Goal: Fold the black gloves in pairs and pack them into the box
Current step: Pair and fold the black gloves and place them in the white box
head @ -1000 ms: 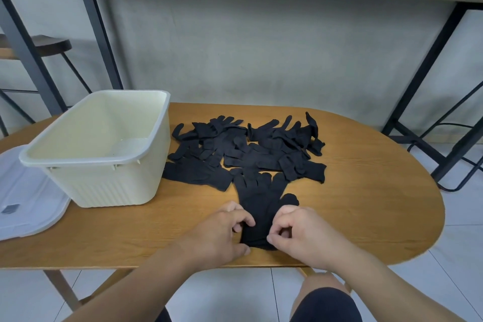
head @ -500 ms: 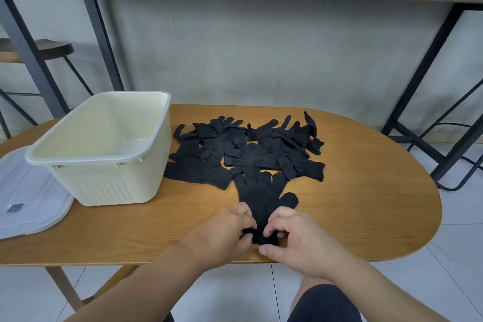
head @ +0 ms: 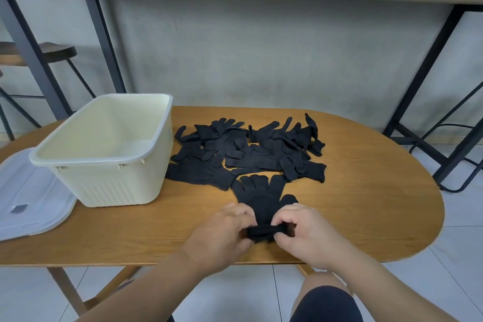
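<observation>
Left hand and right hand each pinch the cuff end of the pair, apparently rolled, at the table's near edge. Rolling evenly, cuffs aligned, should keep it compact for the box.

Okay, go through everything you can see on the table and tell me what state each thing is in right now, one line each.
Glove pair: flat on the table, cuff end rolled up, fingers pointing away.
Left hand: grips the rolled cuff.
Right hand: grips the rolled cuff.
Glove pile: loose, unfolded, heaped beside the box.
Box: open, upright, no gloves seen inside.
Lid: off, lying flat left of the box.
Table: carries everything.
</observation>
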Tool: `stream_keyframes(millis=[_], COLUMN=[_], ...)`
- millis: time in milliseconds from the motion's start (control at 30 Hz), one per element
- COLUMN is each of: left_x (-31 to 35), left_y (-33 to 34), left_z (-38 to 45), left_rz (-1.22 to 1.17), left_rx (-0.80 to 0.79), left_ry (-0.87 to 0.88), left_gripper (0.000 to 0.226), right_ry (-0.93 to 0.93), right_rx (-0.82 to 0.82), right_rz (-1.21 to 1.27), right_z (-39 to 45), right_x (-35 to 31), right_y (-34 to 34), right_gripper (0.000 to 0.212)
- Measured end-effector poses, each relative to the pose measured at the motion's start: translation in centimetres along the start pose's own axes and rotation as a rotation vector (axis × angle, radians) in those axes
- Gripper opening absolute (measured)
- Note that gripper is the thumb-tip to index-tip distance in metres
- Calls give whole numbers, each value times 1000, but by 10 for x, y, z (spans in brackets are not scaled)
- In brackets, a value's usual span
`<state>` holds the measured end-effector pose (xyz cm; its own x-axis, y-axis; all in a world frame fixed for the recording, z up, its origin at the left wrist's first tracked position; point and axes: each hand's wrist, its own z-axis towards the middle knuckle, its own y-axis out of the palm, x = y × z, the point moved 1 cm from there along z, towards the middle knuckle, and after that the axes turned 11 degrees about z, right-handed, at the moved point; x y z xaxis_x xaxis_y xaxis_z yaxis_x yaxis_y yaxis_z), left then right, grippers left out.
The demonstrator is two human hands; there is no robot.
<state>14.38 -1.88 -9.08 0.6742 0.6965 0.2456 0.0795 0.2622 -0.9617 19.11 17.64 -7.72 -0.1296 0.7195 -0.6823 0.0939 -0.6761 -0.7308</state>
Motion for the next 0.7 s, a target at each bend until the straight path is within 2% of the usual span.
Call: stream_keyframes(millis=[100,167,267,400,567,700], left_x=[3,5,7,9,6,4], left_y=[1,-1,-4,-3,6,11], left_z=[-2,-2,1,12,28,30], left_rz=[-53,-121,-239,-318,-256,-176], left_rx=[13,-6,-24,-25,19,76], left_ry=[-21,-90,-231,-369,-440,-439], left_gripper=[11,11,16,10,16,13], right_ry=[-1,34,121,214,266,291], right_rx=[-57,-69,-39,44,141,208], right_rz=[-48,16,176,208,208,157], right_z=[-4,-5,3,19,32,37], right_x=[2,1,0,3,3,6], right_y=[2,0,-4,1,9,15], right_gripper=[11,12,11,10,9,15])
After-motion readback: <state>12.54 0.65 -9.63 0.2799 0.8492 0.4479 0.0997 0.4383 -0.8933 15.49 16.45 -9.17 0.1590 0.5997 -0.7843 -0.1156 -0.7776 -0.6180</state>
